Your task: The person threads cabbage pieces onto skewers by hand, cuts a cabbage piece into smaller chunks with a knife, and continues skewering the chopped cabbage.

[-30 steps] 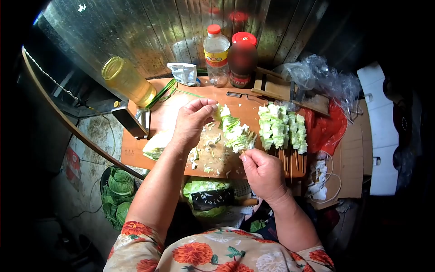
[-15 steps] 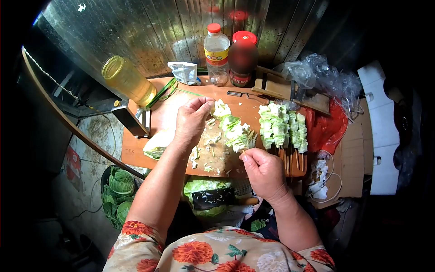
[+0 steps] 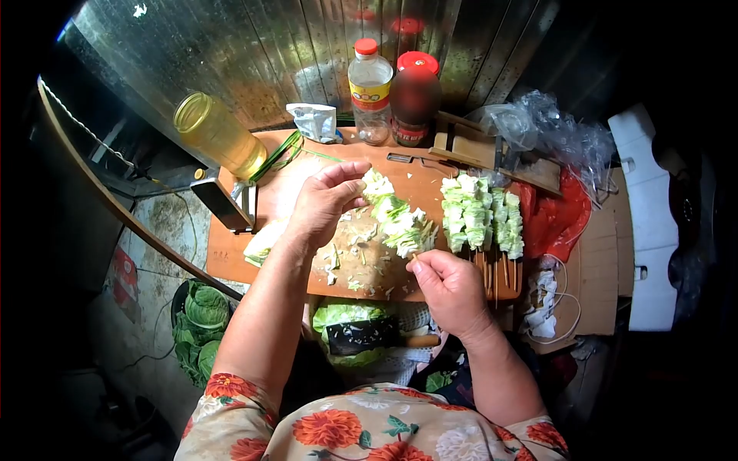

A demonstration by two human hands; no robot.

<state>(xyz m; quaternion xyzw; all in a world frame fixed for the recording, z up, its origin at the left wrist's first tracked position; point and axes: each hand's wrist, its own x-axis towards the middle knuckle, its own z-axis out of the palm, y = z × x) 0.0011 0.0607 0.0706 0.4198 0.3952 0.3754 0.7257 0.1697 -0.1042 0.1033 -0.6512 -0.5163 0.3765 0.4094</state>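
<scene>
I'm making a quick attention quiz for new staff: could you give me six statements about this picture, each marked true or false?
1. The right hand pinches the near end of a skewer threaded with leaf pieces. True.
2. The left hand lies flat on the board. False: its fingers are at the skewer's far end.
3. Several loaded skewers lie side by side at the board's right end. True.
4. The bottle with the yellow label has a blue cap. False: its red cap is plain to see.
5. The dark-bladed knife lies on the board. False: it lies on green leaves below the board's near edge.
6. Green cabbages sit off the board, at lower left. True.
</scene>
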